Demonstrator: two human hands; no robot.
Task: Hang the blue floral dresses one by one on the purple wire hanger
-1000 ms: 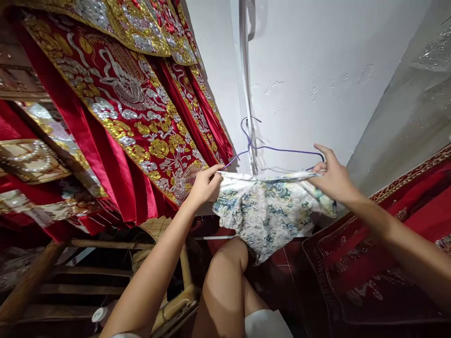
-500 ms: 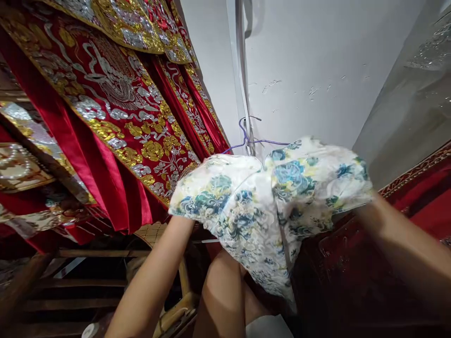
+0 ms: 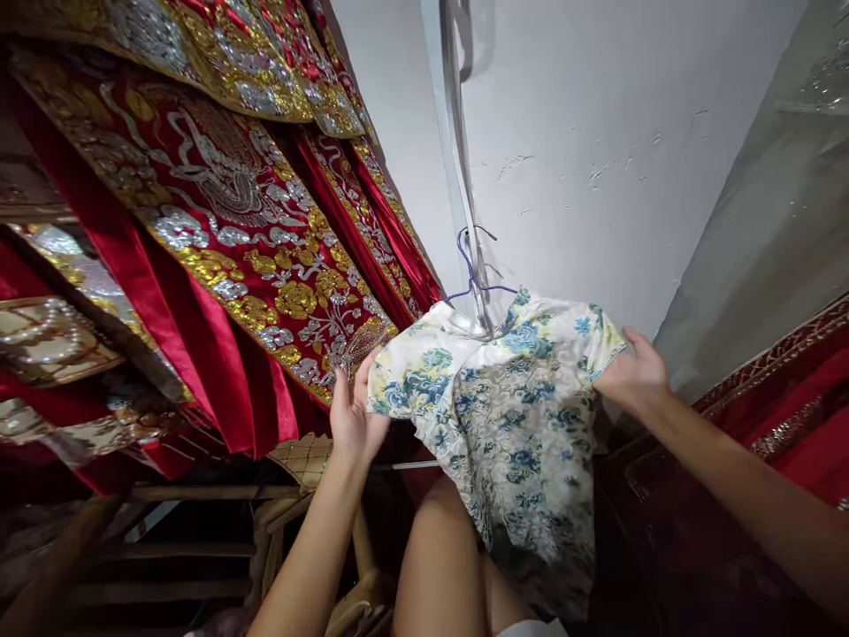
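A white short-sleeved blouse with blue, green and yellow flowers hangs in front of me on a purple wire hanger. The hanger's hook is at a pale vertical strap or pole by the wall. My left hand is at the left sleeve's cuff, palm towards me. Its thumb stretches away from the cloth, and the sleeve hides part of the fingers. At the opposite cuff, my right hand has its thumb raised apart from the fabric. The sleeve covers most of its fingers.
Red curtains with gold and silver sequin embroidery fill the left side. A bamboo chair stands below them. Pearl strands lie at the far left. Red cloth is at the right, beside the white wall. My knee is underneath.
Both hands, earlier hidden in or behind the sleeves, now show at the cuffs. The blouse's shoulders have dropped lower, and its sleeves look less spread.
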